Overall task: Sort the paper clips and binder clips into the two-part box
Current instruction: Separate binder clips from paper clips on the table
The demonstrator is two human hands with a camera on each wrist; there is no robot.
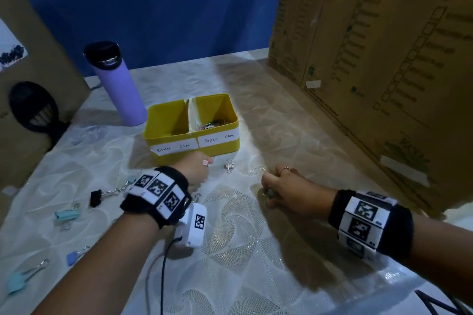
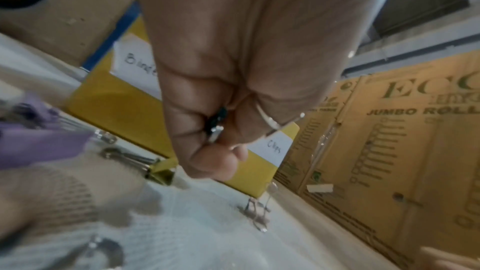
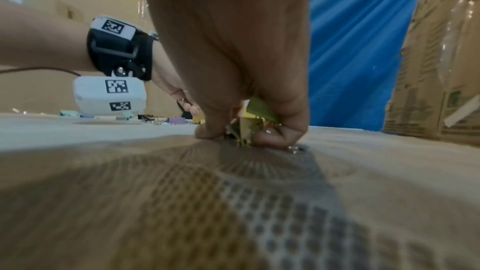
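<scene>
The yellow two-part box (image 1: 220, 149) carries the labels "Binder Clips" on the left and "Paper Clips" on the right. Coloured paper clips (image 1: 212, 124) lie in its right part. My left hand (image 1: 201, 170) is just in front of the box, fingers curled. It holds a dark binder clip (image 2: 217, 122), and a pink bit (image 1: 206, 162) shows at its fingertips. My right hand (image 1: 268, 193) is down on the cloth and pinches a yellow-green binder clip (image 3: 253, 120). A small pink binder clip (image 1: 229, 166) lies between the hands.
Black (image 1: 96, 197), teal (image 1: 67, 214) and blue (image 1: 74, 257) binder clips lie loose at the left. A purple bottle (image 1: 117, 84) stands behind the box. Cardboard cartons (image 1: 371, 59) wall off the right, and another cardboard sheet (image 1: 30, 33) the left.
</scene>
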